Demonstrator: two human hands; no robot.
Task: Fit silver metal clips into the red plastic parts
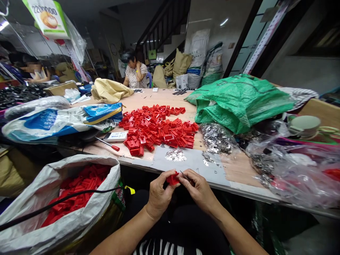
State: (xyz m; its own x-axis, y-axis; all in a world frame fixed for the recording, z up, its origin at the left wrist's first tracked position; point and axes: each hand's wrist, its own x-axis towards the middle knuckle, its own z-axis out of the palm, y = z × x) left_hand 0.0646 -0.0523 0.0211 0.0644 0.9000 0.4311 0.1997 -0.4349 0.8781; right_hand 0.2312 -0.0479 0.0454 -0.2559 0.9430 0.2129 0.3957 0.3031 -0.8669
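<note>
Just in front of the table's near edge, my left hand (160, 191) pinches a small red plastic part (173, 178) between thumb and fingers. My right hand (197, 186) is closed at the part's right side, its fingertips around a thin dark piece (183, 174) too small to identify. Beyond my hands lies a grey sheet (162, 161) with a small pile of silvery metal pieces (175, 155). Behind it a large heap of similar red parts (159, 129) spreads over the table (239, 170).
An open sack (106, 166) of red parts stands at the left. A red-handled screwdriver (114, 147) lies near a white box (115, 136). To the right are a green bag (239, 99) and a clear bag of metal pieces (216, 136). A person (136, 74) sits across the table.
</note>
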